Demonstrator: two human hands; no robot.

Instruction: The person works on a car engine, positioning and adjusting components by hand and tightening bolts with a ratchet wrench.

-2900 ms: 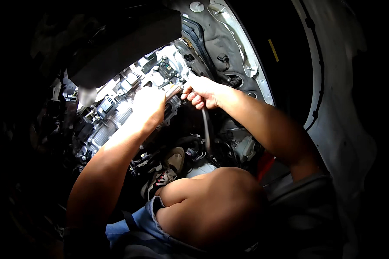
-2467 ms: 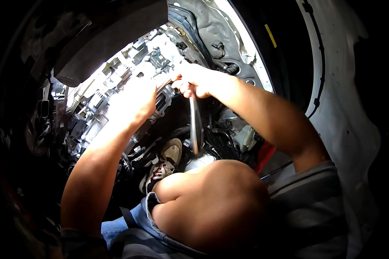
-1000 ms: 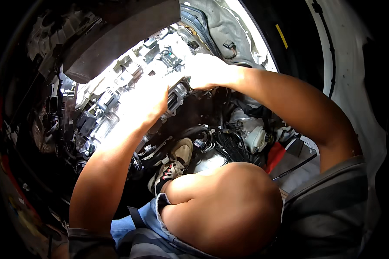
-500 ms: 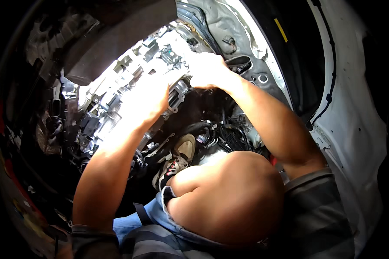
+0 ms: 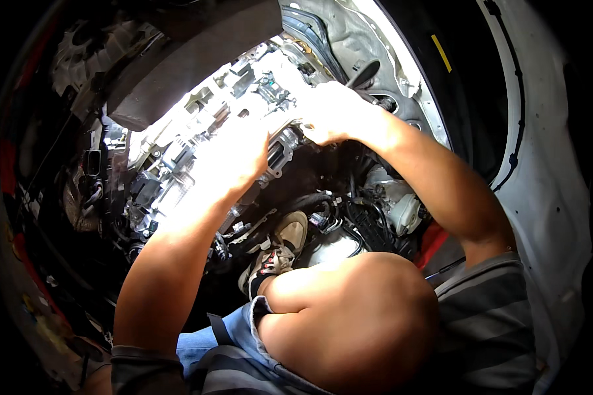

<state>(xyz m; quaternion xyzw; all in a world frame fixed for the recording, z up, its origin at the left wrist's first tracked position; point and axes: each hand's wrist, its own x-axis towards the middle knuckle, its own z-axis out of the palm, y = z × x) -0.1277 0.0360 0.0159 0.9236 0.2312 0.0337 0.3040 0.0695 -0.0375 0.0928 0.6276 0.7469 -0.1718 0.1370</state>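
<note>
My left hand rests on the silver engine top in bright glare, its fingers washed out and hard to make out. Just to its right, my right hand is closed at the upper edge of the engine, around a tool whose long dark handle sticks out up and to the right past it. The tool's working end is hidden by the hand and glare. A metal bracket with an opening lies between and below my two hands.
My bare knee and shoe are inside the engine bay among dark hoses and wiring. A dark panel overhangs at upper left. A pale body panel lines the right, and a red part sits beside my right arm.
The tool handle has swung from hanging below my right hand to pointing up and right above it. My right wrist and forearm have shifted. My left hand stays on the engine.
</note>
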